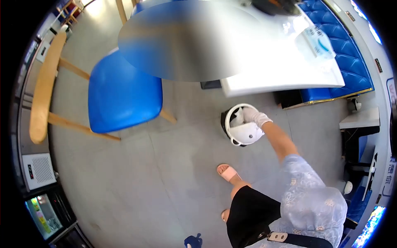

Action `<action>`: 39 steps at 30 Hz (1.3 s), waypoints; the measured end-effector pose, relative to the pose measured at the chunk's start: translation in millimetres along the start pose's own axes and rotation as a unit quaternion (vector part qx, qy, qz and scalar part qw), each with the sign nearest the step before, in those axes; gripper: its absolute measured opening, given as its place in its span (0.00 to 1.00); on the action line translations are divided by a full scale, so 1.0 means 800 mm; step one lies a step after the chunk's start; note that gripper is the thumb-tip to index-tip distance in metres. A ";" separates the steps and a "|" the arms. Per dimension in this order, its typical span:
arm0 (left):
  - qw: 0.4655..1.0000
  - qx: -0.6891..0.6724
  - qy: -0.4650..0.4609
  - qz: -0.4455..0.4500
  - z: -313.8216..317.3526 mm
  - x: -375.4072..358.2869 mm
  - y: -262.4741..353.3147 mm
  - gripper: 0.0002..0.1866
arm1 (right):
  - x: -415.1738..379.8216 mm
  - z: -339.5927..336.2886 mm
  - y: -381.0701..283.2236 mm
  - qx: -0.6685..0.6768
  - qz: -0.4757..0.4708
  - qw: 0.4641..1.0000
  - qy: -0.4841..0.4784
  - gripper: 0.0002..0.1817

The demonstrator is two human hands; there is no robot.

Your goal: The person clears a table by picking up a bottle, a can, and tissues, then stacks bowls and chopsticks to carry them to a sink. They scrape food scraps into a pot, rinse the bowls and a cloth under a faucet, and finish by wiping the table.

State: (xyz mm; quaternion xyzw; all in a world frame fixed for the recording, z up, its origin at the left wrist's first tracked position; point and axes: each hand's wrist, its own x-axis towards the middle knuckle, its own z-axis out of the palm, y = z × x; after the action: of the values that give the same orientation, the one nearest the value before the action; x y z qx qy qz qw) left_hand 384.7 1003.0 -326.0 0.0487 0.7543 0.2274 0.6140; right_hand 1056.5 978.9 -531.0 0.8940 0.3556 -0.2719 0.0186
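Observation:
My right hand [250, 115], in a white glove, reaches down into the opening of a small trash bin [247, 135] on the floor. The bin has a white rim and a white half lid, with black showing at its side. Something white and crumpled [237, 118] lies by the fingers, which are mostly hidden in the opening. At the bottom edge, a dark blue cloth [193, 239] shows with a small white tip in front of it. That tip looks like a gloved finger of my left hand [189, 246]; the rest is cut off.
A blue chair [124, 93] with wooden legs stands to the left. Above the bin is a white table [281, 80] with a tissue pack [316, 43] on it. A blue padded bench [347, 53] lines the wall. A blurred oval covers part of the top.

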 end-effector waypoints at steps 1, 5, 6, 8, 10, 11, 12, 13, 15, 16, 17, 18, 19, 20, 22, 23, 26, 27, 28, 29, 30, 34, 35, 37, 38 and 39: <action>0.999 -0.015 -0.037 -0.004 0.020 -0.011 0.014 0.19 | -0.024 -0.029 -0.018 0.017 0.029 0.999 0.037 0.16; 0.998 0.017 -0.064 0.019 0.138 -0.119 0.094 0.19 | -0.119 -0.108 -0.073 0.248 -0.043 0.958 0.137 0.14; 0.988 0.020 -0.151 0.010 0.161 -0.147 0.117 0.19 | -0.151 -0.117 -0.084 0.269 -0.112 0.944 0.154 0.12; 0.974 0.056 -0.215 0.038 0.201 -0.165 0.142 0.18 | -0.234 -0.185 -0.140 0.353 -0.092 0.923 0.124 0.12; 0.929 0.143 -0.306 0.149 0.269 -0.207 0.173 0.22 | -0.313 -0.260 -0.192 0.479 -0.098 0.872 -0.002 0.22; 0.907 0.198 -0.327 0.179 0.307 -0.239 0.188 0.22 | -0.347 -0.306 -0.221 0.542 -0.150 0.826 -0.033 0.26; 0.880 0.250 -0.347 0.207 0.350 -0.273 0.199 0.22 | -0.362 -0.342 -0.241 0.509 -0.245 0.825 0.017 0.29; 0.864 0.265 -0.383 0.192 0.390 -0.303 0.205 0.23 | -0.374 -0.383 -0.259 0.483 -0.265 0.834 0.043 0.31; 0.781 0.286 -0.510 0.216 0.450 -0.339 0.206 0.26 | -0.374 -0.432 -0.283 0.442 -0.266 0.850 0.107 0.33; 0.706 0.289 -0.595 0.253 0.473 -0.342 0.202 0.29 | -0.368 -0.446 -0.291 0.430 -0.248 0.857 0.143 0.34; 0.700 0.288 -0.627 0.186 0.498 -0.346 0.205 0.30 | -0.357 -0.451 -0.288 0.451 -0.189 0.854 0.176 0.34; 0.694 0.283 -0.652 0.116 0.517 -0.352 0.210 0.32 | -0.346 -0.464 -0.281 0.486 -0.174 0.830 0.210 0.33; 0.643 0.331 -0.678 0.131 0.529 -0.355 0.225 0.32 | -0.337 -0.485 -0.272 0.501 -0.142 0.823 0.227 0.31; 0.587 0.381 -0.699 0.148 0.543 -0.358 0.247 0.33 | -0.330 -0.494 -0.264 0.505 -0.091 0.814 0.273 0.29; 0.629 0.422 -0.642 0.118 0.566 -0.368 0.288 0.29 | -0.317 -0.521 -0.238 0.419 -0.019 0.828 0.372 0.31; 0.676 0.419 -0.602 0.070 0.581 -0.356 0.307 0.26 | -0.311 -0.530 -0.224 0.414 0.006 0.815 0.405 0.31; 0.741 0.429 -0.511 0.079 0.622 -0.326 0.367 0.19 | -0.288 -0.528 -0.175 0.396 0.101 0.782 0.470 0.31; 0.749 0.432 -0.491 0.111 0.641 -0.319 0.384 0.18 | -0.280 -0.521 -0.158 0.412 0.133 0.768 0.471 0.30; 0.755 0.433 -0.471 0.144 0.663 -0.311 0.398 0.16 | -0.271 -0.512 -0.142 0.427 0.165 0.754 0.471 0.30; 0.759 0.431 -0.457 0.170 0.689 -0.309 0.411 0.15 | -0.264 -0.508 -0.134 0.434 0.194 0.745 0.469 0.29; 0.763 0.428 -0.443 0.197 0.719 -0.310 0.422 0.14 | -0.257 -0.502 -0.125 0.439 0.223 0.734 0.467 0.28; 0.695 0.376 -0.464 0.400 0.849 -0.341 0.441 0.14 | -0.243 -0.499 -0.111 0.339 0.258 0.804 0.415 0.32; 0.674 0.366 -0.466 0.442 0.889 -0.344 0.444 0.15 | -0.243 -0.501 -0.108 0.291 0.262 0.837 0.382 0.37; 0.618 0.368 -0.466 0.515 0.950 -0.366 0.443 0.18 | -0.249 -0.517 -0.114 0.310 0.270 0.820 0.398 0.36; 0.587 0.372 -0.466 0.547 0.976 -0.392 0.441 0.19 | -0.255 -0.518 -0.112 0.317 0.259 0.807 0.425 0.35; 0.567 0.376 -0.476 0.558 1.006 -0.404 0.438 0.21 | -0.265 -0.525 -0.111 0.316 0.262 0.805 0.428 0.35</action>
State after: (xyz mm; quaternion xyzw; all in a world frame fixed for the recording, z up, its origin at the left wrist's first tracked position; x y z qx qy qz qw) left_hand 1153.9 1429.2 -7.3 0.7874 0.1939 0.1645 0.5616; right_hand 1070.5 1007.8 -53.0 0.9353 -0.0255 0.0564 -0.3484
